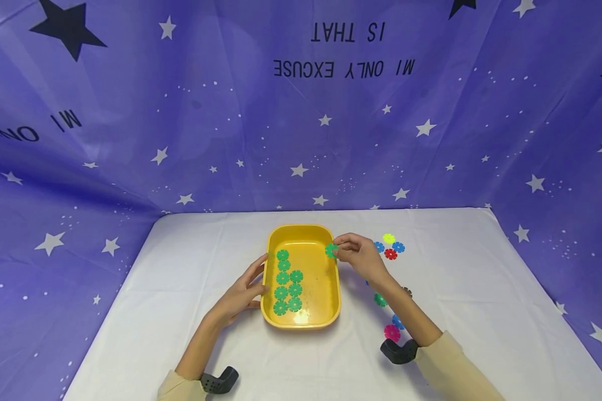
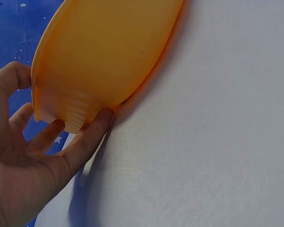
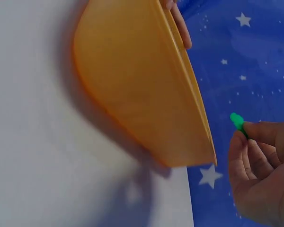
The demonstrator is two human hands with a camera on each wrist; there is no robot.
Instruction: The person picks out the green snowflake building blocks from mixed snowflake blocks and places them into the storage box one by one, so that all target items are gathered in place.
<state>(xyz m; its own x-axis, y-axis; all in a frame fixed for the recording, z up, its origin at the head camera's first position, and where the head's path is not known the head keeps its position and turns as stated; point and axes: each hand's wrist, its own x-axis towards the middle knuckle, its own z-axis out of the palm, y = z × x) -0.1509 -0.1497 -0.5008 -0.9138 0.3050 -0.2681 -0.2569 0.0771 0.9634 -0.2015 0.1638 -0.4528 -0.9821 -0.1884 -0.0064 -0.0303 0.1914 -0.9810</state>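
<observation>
A yellow plastic tray (image 1: 301,327) stands on the white table. Several green snowflake-shaped discs (image 1: 283,278) lie inside, in two columns along its left side. My left hand (image 1: 238,295) holds the tray's left side; in the left wrist view, bent fingers (image 2: 92,135) touch its outer wall and rim. Over the tray's right rim, my right hand (image 1: 363,259) pinches one green snowflake disc (image 1: 330,250) between thumb and fingertips. That disc (image 3: 236,120) shows edge-on in the right wrist view, above the rim.
Right of the tray lie loose discs: a yellow one (image 1: 388,238), a red one (image 1: 391,254), blue ones (image 1: 398,247), a green one (image 1: 380,300) and a pink one (image 1: 392,333). My right forearm partly covers some. A purple starred cloth (image 1: 301,139) hangs behind the table.
</observation>
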